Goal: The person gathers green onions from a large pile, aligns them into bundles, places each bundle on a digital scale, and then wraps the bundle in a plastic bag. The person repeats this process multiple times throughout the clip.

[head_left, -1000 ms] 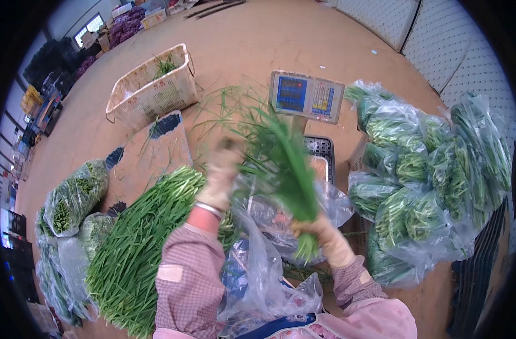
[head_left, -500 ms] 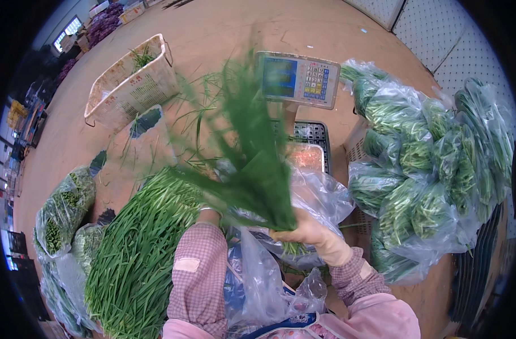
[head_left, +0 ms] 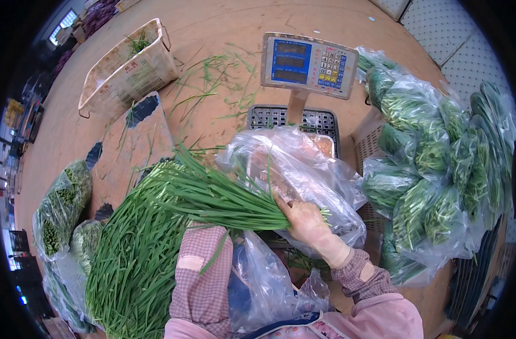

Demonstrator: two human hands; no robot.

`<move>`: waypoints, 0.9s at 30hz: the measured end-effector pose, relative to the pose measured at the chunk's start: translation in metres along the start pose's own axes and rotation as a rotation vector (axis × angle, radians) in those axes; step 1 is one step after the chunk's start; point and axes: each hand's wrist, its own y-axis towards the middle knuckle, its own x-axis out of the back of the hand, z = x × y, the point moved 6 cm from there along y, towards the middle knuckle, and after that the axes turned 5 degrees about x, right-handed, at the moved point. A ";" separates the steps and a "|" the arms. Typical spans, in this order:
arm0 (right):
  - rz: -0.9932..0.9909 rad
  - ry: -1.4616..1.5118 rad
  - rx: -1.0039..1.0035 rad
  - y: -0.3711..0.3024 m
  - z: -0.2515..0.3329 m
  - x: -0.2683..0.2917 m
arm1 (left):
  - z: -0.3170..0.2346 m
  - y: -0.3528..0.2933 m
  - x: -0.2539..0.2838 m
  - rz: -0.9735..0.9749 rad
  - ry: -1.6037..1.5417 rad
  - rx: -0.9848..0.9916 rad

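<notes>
My right hand (head_left: 309,225), in a pale glove, is closed round the stem ends of a bunch of garlic chives (head_left: 229,200). The long leaves lie out to the left, flat and nearly level. They cover my left hand, so its fingers are hidden; only the checked left sleeve (head_left: 204,271) shows below them. The leaf tips overlap a large heap of loose garlic chives (head_left: 133,260) on my left. Just beyond my right hand, a clear plastic bag (head_left: 320,186) is spread over the weighing scale (head_left: 258,116). More clear plastic (head_left: 263,265) lies at my lap.
The scale's display panel (head_left: 309,65) rises behind its platform. Bagged green bunches (head_left: 416,152) are piled on a crate (head_left: 368,133) to the right. Filled bags (head_left: 65,209) stand far left. A pale crate (head_left: 130,73) sits farther back, near scattered leaves (head_left: 212,85) on the floor.
The bunch was raised upright and blurred by motion; now it is lowered and swung left to lie level. My right hand stays at its stem end. The scale and its bag are now less covered.
</notes>
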 end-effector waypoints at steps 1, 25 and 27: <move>-0.015 0.003 0.011 -0.001 0.000 -0.001 | 0.001 -0.002 0.000 0.008 -0.009 0.004; -0.167 0.115 0.139 0.000 -0.016 -0.039 | -0.013 0.010 -0.010 0.154 -0.170 -0.033; -0.184 0.129 0.147 0.002 -0.014 -0.036 | -0.005 0.010 -0.011 0.187 -0.278 0.024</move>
